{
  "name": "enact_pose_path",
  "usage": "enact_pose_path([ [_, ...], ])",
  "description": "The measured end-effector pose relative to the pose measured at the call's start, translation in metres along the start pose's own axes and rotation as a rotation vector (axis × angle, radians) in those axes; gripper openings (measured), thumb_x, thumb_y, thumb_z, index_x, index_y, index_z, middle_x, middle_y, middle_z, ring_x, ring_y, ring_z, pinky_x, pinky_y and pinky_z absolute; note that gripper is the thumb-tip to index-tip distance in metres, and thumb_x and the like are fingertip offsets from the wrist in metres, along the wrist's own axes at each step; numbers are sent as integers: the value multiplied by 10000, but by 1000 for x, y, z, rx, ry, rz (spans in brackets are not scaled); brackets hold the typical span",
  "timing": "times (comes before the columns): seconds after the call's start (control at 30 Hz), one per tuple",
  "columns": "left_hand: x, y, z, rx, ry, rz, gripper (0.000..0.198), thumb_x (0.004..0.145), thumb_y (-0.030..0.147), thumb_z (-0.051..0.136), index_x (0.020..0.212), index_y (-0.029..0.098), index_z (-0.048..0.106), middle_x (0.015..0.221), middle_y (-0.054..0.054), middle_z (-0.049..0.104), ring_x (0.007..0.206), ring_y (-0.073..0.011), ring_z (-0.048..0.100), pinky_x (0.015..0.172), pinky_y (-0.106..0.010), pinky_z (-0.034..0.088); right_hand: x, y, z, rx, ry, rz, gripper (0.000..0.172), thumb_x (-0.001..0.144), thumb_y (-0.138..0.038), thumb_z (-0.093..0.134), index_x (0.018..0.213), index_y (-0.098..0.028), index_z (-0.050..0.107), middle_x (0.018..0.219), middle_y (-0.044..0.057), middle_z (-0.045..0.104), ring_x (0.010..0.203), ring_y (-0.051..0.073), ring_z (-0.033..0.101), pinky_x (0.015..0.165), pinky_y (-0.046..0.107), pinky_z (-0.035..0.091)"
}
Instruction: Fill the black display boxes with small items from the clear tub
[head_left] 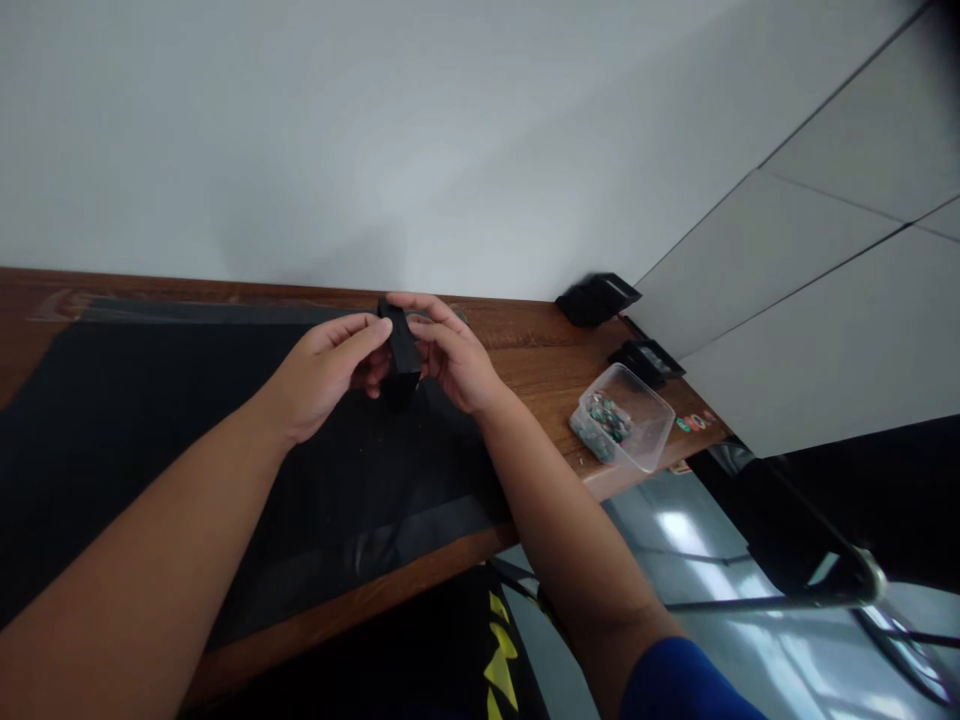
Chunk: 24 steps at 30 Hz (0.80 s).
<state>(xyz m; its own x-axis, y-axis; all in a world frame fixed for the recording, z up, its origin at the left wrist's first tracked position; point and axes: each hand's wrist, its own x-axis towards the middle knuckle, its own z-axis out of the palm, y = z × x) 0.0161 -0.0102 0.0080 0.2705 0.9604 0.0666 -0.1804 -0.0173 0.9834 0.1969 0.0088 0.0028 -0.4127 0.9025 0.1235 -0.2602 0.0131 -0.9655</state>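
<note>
The small black box (406,352) looks light and fairly stiff: its edges run straight, and it shows no visible bend between the fingers. Its dull surface suggests a fair grip rather than a slippery one. Whether it is card or plastic I cannot tell; if it is thin-walled, a hard squeeze at mid-face might dent it, so the long edges and the corners seem the safest places to take hold.

Both hands grasp it lightly. The left hand (319,372) has its thumb on the upper face toward the far end, with fingers curled below; the box lies at its 3 o'clock. The right hand (459,364) lays its index finger along the far end, its thumb near the right side; the box lies at its 9 o'clock. The box points from about 11 to 5 o'clock, above the black mat (322,520) on the bench (517,345); whether its near end touches the mat is unclear. A clear plastic tub (651,440) stands between 3 and 4 o'clock from the box, well apart.
</note>
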Motion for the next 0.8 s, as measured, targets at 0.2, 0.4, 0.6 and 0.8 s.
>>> enact_pose_path([
  [0.2,2,-2,1,-32,-4,94,475,659,481,1009,882,209,690,723,14,664,585,-132,601,553,-265,550,-3,-1,0,69,-6,-68,334,927,-502,814,1113,-250,698,952,-11,685,760,124,671,612,229,622],
  [0.4,-3,-8,-4,321,214,428,245,884,373,850,913,228,654,803,27,707,659,-131,614,618,-284,520,2,3,-7,95,-50,-15,365,930,-497,844,1116,-238,667,936,-21,688,747,103,667,607,201,628],
  [0.6,1,-13,-17,938,261,878,198,1029,231,612,1145,249,771,1185,-66,773,1169,-270,707,1100,-507,547,4,5,-13,70,-167,41,402,917,-449,866,1110,-234,585,808,-84,580,584,52,562,498,166,572],
  [0.8,7,-21,-22,867,164,965,151,1119,221,572,1170,233,713,1240,-77,811,1222,-230,748,1119,-455,577,3,0,-20,-24,-225,-13,482,865,-417,927,1103,-250,543,900,-79,620,599,50,587,524,190,599],
])
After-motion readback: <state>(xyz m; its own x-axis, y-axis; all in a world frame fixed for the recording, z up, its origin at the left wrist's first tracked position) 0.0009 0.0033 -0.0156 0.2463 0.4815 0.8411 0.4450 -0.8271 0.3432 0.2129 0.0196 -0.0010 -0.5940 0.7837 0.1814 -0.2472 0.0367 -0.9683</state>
